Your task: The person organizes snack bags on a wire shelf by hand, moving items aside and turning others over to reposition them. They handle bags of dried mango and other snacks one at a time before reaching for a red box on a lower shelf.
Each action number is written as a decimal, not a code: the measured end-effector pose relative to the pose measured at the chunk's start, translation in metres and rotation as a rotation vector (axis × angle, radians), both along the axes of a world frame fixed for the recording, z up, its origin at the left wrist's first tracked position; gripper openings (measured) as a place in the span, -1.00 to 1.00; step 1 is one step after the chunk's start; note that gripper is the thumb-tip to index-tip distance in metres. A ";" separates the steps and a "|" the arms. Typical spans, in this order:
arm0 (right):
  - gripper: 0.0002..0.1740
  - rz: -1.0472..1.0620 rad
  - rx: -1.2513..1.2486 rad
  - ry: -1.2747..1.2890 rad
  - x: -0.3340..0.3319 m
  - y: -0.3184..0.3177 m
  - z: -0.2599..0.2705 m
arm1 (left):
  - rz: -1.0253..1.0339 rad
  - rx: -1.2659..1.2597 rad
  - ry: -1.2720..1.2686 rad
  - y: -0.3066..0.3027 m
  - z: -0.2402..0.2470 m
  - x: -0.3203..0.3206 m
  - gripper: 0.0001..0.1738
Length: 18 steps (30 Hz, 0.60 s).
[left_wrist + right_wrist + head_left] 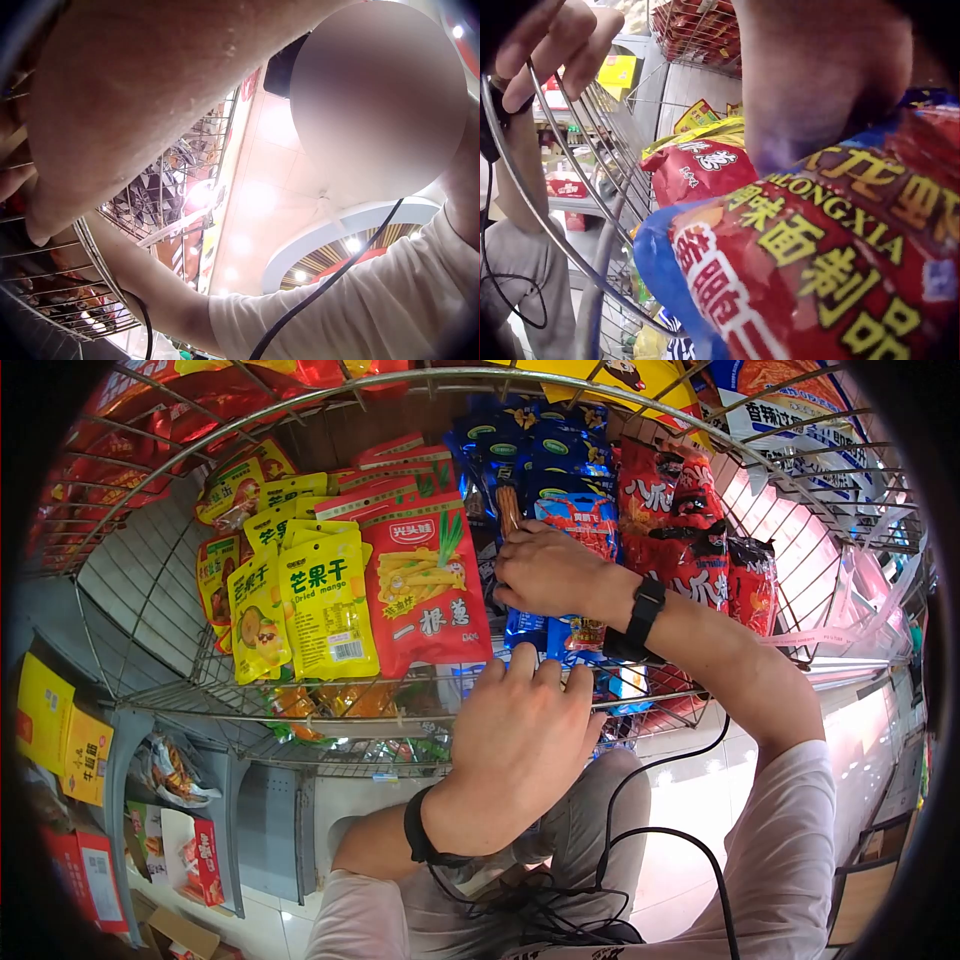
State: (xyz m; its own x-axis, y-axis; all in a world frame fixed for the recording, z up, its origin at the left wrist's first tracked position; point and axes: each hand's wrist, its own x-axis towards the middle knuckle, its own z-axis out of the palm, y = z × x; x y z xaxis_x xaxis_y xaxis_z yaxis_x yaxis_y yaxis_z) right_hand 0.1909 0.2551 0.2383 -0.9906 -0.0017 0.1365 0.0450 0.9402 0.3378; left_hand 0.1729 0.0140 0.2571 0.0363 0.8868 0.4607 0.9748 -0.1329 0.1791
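My right hand [550, 570] reaches into a wire basket [410, 705], palm down over blue snack packs [572, 448]. Its fingers bend down at the packs' left edge; the fingertips are hidden among them. Under that wrist lies a red-and-blue snack bag [810, 247], close beside the hand in the right wrist view. Left of it stand a large red snack bag [425, 580] with a green scallion picture and yellow dried mango pouches [325, 600]. My left hand [520, 745] hooks its fingers over the basket's near rim, also seen in the right wrist view.
Red bags [670, 510] fill the basket's right side. More packs sit behind the far wire rim [330, 395]. A grey shelf [190, 820] with boxes stands at the lower left. Black cables [560, 920] run over the person's lap.
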 end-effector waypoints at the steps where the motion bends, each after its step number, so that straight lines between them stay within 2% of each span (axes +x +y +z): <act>1: -0.63 0.000 0.000 0.001 0.000 0.000 0.000 | 0.000 -0.007 -0.001 0.000 0.000 0.000 -0.62; 10: -0.67 0.056 -0.056 0.026 0.003 0.006 -0.001 | 0.008 -0.001 0.008 0.000 -0.002 0.001 -0.63; 18: -0.74 0.192 -0.086 0.152 0.003 0.008 0.005 | 0.001 -0.005 0.005 0.000 -0.001 0.000 -0.62</act>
